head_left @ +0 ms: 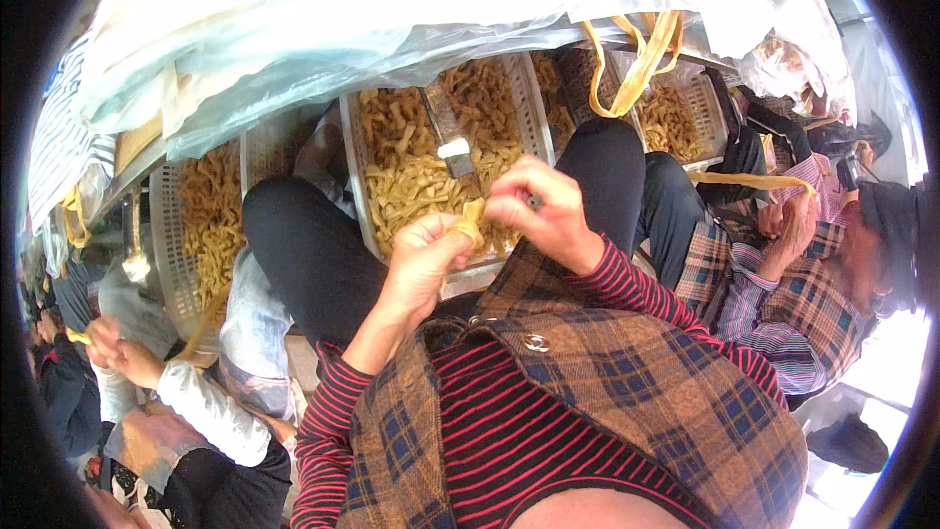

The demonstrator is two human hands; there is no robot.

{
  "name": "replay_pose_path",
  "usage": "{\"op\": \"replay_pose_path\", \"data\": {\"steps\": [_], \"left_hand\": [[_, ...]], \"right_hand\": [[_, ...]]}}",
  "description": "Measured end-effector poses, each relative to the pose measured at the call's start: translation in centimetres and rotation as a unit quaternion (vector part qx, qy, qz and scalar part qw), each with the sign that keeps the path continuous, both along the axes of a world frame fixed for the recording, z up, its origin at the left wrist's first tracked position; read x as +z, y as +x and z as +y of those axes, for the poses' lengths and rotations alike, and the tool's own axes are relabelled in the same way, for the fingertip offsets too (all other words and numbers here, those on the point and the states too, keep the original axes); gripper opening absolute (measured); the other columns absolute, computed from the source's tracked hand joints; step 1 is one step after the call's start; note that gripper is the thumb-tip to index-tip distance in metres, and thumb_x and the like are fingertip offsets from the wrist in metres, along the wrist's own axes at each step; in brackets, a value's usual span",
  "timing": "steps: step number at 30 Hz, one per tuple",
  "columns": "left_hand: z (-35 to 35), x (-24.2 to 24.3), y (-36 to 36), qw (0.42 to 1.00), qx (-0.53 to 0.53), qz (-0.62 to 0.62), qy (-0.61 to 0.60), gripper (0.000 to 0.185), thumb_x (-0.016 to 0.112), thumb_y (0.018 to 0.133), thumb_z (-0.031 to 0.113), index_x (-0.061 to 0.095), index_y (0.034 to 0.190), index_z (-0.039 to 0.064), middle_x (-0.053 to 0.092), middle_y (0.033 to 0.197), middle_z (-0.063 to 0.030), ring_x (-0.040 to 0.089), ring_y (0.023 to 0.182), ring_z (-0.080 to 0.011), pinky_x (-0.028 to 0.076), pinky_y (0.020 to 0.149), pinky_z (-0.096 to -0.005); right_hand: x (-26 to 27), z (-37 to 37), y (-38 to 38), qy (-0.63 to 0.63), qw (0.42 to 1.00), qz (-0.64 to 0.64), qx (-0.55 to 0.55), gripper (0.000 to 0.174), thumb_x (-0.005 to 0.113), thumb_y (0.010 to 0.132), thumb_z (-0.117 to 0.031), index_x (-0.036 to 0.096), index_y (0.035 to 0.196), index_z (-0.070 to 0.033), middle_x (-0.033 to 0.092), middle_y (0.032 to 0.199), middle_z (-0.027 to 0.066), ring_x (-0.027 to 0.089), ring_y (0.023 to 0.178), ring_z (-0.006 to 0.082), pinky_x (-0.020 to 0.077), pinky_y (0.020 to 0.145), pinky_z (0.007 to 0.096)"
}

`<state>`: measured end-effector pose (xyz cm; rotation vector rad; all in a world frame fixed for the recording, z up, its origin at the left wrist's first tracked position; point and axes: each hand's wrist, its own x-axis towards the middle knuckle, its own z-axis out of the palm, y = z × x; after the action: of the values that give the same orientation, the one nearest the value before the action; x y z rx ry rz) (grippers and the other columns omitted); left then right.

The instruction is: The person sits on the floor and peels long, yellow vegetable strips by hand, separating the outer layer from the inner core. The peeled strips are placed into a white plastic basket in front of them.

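Observation:
My left hand [426, 253] pinches a knotted yellow strip [468, 226], apparently tofu skin, between thumb and fingers. Close by on the right, my right hand [547, 209] has its fingers curled beside the knot's upper end. A small dark round object [534, 201] shows among those fingers; what it is cannot be made out, nor whether the hand grips it. Beneath both hands, between my knees, stands a white plastic crate [355, 165] filled with similar yellow knots [400, 195].
A metal bar [443, 117] with a dark end hangs over the crate. Long yellow strips [635, 81] dangle from the plastic-covered table [294, 44]. More crates of knots stand left [167, 235] and right [709, 117]. Co-workers' hands [793, 224] [125, 353] work on both sides.

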<state>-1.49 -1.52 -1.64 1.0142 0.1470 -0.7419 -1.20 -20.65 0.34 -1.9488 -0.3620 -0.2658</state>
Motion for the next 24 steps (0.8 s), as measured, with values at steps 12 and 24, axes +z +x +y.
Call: {"op": "replay_pose_path", "data": {"steps": [12, 24], "left_hand": [[-2.0, 1.3, -2.6, 0.925, 0.071, -0.237, 0.288, 0.013, 0.067, 0.082, 0.012, 0.062, 0.078, 0.001, 0.055, 0.070, 0.0050, 0.045, 0.061, -0.0019, 0.038, 0.052, -0.0197], [0.3, 1.0, -1.0, 0.972, -0.085, 0.086, -0.203, 0.022, 0.065, 0.084, 0.017, 0.060, 0.098, 0.001, 0.059, 0.080, -0.0022, 0.052, 0.070, -0.0108, 0.044, 0.070, -0.0254]], "right_hand": [[-0.4, 1.7, -2.6, -0.044, 0.999, 0.029, 0.000, 0.006, 0.060, 0.083, -0.006, 0.058, 0.085, 0.000, 0.058, 0.075, 0.0111, 0.061, 0.066, 0.0248, 0.0470, 0.059, 0.0314], [-0.2, 1.7, -3.2, 0.306, 0.885, 0.342, 0.078, 0.013, 0.056, 0.090, -0.010, 0.057, 0.095, 0.002, 0.062, 0.079, 0.0050, 0.060, 0.074, 0.0113, 0.0487, 0.064, 0.0280]]}}
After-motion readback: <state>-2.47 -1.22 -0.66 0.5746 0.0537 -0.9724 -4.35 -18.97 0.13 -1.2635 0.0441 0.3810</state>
